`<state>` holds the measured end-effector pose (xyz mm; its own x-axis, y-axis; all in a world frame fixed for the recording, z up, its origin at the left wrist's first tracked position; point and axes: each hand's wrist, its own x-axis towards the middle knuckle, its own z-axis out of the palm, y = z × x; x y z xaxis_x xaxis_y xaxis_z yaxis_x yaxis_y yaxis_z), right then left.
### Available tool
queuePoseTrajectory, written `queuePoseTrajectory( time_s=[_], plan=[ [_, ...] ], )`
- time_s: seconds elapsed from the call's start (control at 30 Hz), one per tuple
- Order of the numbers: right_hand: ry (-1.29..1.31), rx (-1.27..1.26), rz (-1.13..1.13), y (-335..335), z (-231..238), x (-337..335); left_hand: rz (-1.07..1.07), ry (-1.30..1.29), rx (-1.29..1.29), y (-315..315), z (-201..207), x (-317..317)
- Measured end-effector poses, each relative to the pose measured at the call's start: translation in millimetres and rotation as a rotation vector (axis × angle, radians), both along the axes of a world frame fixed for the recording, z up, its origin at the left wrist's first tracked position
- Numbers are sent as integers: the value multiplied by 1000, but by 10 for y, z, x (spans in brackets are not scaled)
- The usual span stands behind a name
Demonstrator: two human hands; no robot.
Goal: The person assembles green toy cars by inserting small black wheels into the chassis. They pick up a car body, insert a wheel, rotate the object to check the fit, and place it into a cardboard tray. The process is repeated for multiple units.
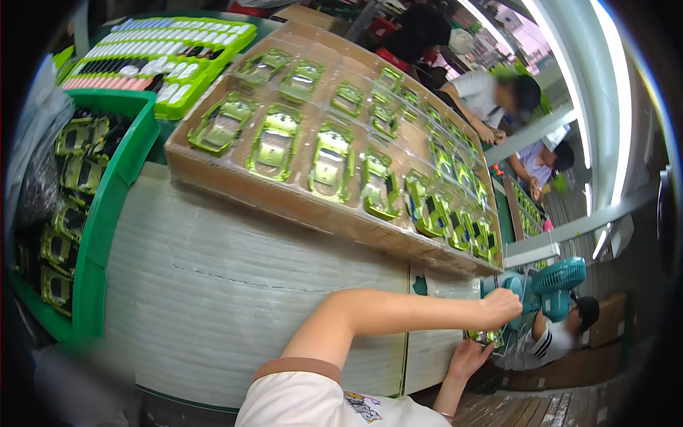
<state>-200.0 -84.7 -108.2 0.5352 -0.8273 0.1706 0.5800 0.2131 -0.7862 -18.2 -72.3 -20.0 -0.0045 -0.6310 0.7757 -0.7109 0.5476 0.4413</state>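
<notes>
My left hand [501, 307] reaches far to the right with its fingers curled into a closed fist. What it holds, if anything, is hidden. Just below it, my right hand [468, 359] has its fingers around a shiny green toy car body [486, 336], partly covered by the fingers. A shallow cardboard box [284, 196] lies beyond my arms. Rows of similar green car bodies [274, 142] sit in its clear plastic compartments, some with dark parts.
At the left stands a green bin [107, 235] of green car bodies with dark parts. Behind it, bright green trays [186, 92] carry white, black and pink pieces. A teal fan [558, 277] is near my hands. Several co-workers [477, 92] sit along the right. Grey corrugated sheet [213, 285] covers the table.
</notes>
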Motion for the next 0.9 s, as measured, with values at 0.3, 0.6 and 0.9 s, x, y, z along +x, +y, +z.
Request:
queuePoseTrajectory(
  time_s=[0.3, 0.6, 0.9],
  plan=[
    [-50, -202, -153, 237, 167, 419, -300, 200, 169, 294, 180, 147],
    [-72, -335, -131, 225, 528, 709, -348, 202, 199, 640, 410, 378],
    [-239, -625, -178, 97, 395, 705, -420, 60, 328, 700, 272, 331]
  ],
)
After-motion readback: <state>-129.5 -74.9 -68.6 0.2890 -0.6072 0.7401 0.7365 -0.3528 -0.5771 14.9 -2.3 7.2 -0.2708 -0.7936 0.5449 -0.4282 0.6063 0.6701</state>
